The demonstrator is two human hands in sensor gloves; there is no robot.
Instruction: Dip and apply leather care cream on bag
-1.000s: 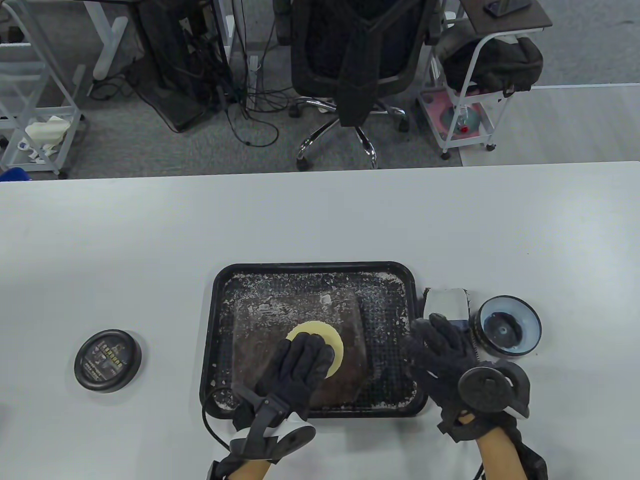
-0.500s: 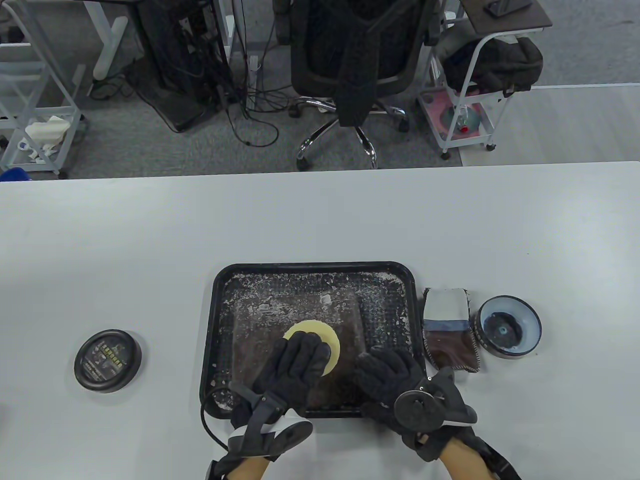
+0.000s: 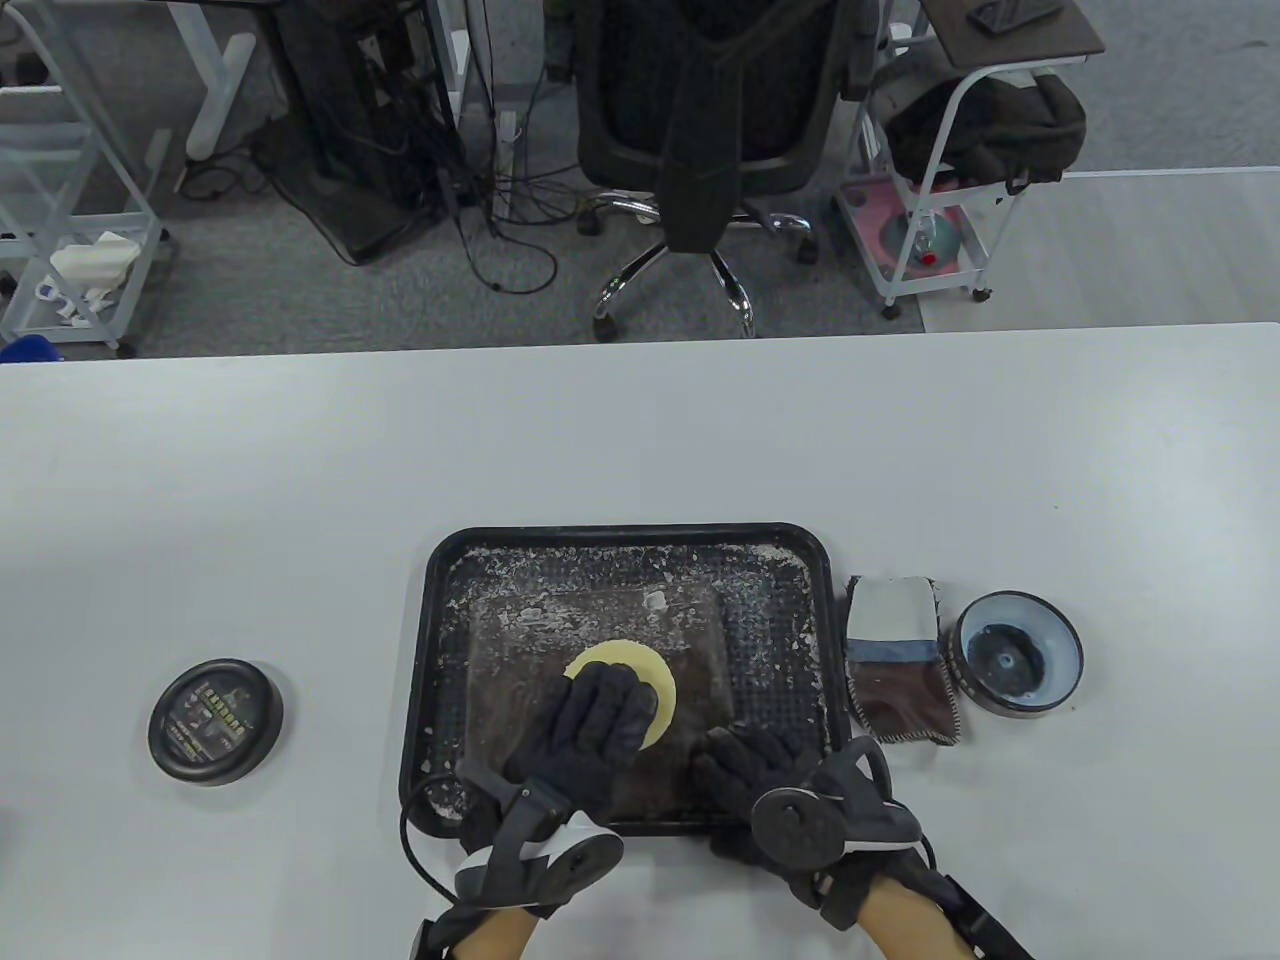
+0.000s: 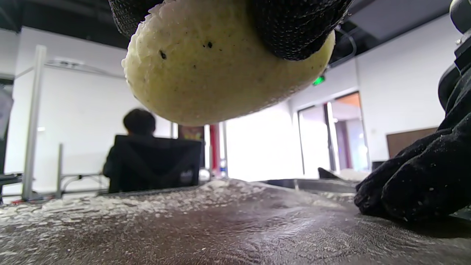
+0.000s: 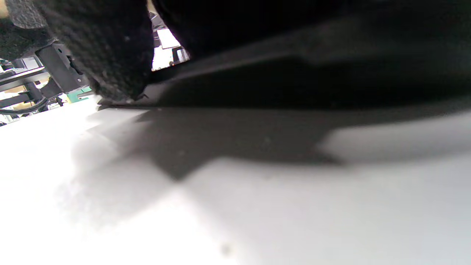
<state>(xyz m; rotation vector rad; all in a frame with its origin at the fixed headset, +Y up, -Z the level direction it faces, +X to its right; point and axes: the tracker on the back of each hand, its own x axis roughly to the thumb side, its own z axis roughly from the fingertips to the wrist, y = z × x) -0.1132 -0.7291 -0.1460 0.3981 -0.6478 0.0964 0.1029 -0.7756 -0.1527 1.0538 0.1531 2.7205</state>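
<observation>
Bag (image 3: 700,640) lies flat in the tray (image 3: 425,620); left hand (image 3: 590,730) grips the sponge (image 3: 655,680) over it, right hand (image 3: 750,775) apparently flat, pressing its near corner.

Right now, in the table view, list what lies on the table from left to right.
Black round lid → black tray with the brown bag, the yellow sponge and both hands over it → brown pouch → open cream tin.

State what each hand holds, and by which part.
Left hand: round yellow sponge, gripped at its near edge. Right hand: holds nothing, fingers resting on the brown leather bag.
</observation>
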